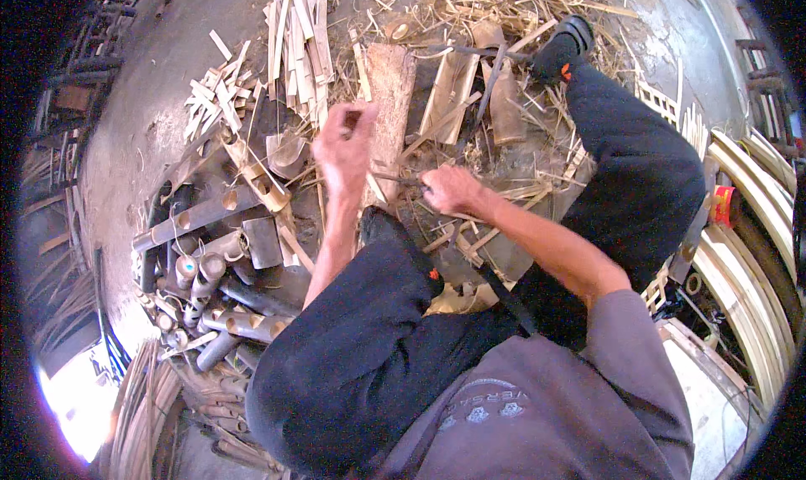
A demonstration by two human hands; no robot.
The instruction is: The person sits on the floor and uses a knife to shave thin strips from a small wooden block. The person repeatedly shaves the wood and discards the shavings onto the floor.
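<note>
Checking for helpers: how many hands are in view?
2: the left hand at the left edge of the wooden board, and the right hand to the board's right, holding a thin dark tool.

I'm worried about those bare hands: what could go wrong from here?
The right hand holds a thin dark tool that points toward the left forearm; if it is a blade, a slip might cut. The left hand is bare, so the split bamboo strips nearby could leave splinters. The bamboo tubes lie in a jumbled pile, so a knock might set some rolling.
</note>
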